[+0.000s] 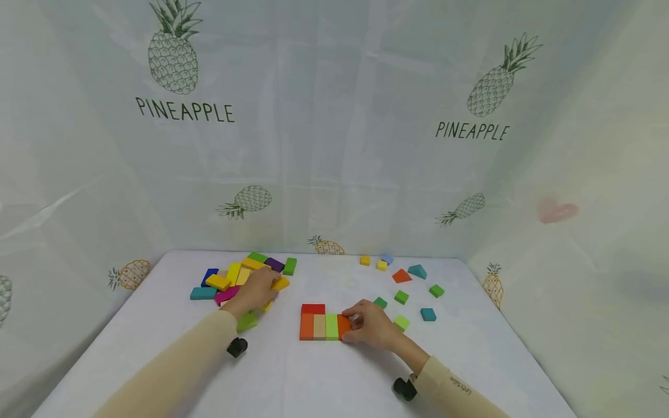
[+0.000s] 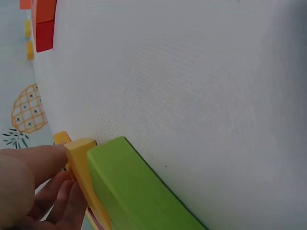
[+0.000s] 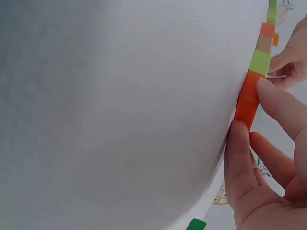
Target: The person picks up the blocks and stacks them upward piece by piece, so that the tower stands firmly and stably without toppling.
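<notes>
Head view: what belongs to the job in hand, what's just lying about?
Seemingly the job:
- right hand
- orange-red rectangular block it grips
- tan rectangular block
- lime rectangular block
- red rectangular block
- left hand
- yellow rectangular block it pinches

Seemingly lying about:
- small teal squarish block
- small red-orange angular block

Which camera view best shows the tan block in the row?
The head view: the tan block lies unobstructed between an orange block and a light-green block. The right wrist view shows it small and foreshortened; the left wrist view omits it.
</notes>
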Tool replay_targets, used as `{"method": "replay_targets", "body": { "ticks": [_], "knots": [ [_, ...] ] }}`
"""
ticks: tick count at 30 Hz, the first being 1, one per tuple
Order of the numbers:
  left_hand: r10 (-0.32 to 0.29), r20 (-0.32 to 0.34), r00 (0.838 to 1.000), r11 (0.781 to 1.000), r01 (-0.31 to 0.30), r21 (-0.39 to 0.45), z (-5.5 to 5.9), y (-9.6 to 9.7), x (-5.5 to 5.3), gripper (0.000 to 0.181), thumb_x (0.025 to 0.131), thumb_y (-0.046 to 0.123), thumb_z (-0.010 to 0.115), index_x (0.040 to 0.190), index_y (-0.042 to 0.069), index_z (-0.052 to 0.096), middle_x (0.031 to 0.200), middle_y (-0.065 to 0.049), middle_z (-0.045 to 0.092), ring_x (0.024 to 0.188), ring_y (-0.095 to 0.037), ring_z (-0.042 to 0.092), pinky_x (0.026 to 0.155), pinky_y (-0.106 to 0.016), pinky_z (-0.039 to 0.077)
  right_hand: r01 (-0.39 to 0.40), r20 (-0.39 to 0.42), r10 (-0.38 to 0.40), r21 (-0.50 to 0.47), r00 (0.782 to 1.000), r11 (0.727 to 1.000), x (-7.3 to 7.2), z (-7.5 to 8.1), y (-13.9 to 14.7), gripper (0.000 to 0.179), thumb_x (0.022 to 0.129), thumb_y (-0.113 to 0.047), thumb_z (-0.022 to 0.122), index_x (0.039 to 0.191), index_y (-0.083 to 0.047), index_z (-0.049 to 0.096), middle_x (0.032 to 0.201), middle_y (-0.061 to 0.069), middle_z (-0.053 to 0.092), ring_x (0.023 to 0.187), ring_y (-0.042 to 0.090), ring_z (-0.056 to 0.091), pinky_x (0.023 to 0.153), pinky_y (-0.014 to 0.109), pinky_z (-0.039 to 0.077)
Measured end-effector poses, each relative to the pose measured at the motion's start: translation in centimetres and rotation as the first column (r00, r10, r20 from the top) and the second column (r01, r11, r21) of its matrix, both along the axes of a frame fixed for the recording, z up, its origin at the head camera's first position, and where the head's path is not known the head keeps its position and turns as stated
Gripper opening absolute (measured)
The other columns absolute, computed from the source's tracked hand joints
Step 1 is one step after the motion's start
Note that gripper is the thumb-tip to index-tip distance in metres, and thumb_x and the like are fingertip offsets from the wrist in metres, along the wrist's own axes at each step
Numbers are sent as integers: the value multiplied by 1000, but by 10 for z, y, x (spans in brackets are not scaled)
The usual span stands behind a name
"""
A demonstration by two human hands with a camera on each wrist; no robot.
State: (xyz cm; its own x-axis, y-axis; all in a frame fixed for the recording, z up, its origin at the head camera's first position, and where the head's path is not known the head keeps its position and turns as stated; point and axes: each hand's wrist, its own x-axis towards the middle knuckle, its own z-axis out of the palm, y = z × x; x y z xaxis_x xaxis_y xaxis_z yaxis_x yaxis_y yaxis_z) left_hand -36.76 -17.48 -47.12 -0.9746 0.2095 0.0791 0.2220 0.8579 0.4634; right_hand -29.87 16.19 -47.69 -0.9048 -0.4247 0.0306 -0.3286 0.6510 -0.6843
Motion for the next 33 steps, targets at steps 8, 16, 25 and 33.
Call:
{"method": "replay_targets", "body": {
  "ticks": [8,16,25,33],
  "knots": [
    [-19,-2,1000,1000,19,18,1,4,0,39,99,1,71,138,3,70,127,-14,67,118,-34,60,111,-55,50,7,18,-7,11,1000,1000,-2,-2,3,50,86,-22,92,132,-12,74,115,6,63,94,18,61,75,22,56],
    [-56,45,997,997,53,63,-2,10,-1,41,99,3,71,140,10,70,135,-12,66,125,-34,58,112,-57,49,21,65,-20,-15,998,1000,-2,-4,8,52,86,-20,91,134,-12,73,120,4,65,97,19,62,80,27,59],
    [-178,58,982,968,164,192,3,35,-2,38,101,7,71,138,18,72,132,1,70,125,-24,59,112,-49,51,16,120,-5,-87,993,996,-3,-6,9,65,85,-16,92,144,-5,65,128,6,68,101,19,64,82,26,61],
    [-288,60,956,940,270,208,8,68,-1,35,100,9,73,134,18,74,128,-1,70,120,-22,62,110,-46,53,4,129,7,-87,992,996,-5,-7,10,74,87,-16,90,151,-4,57,130,8,68,99,18,65,83,26,62]
  ]
}}
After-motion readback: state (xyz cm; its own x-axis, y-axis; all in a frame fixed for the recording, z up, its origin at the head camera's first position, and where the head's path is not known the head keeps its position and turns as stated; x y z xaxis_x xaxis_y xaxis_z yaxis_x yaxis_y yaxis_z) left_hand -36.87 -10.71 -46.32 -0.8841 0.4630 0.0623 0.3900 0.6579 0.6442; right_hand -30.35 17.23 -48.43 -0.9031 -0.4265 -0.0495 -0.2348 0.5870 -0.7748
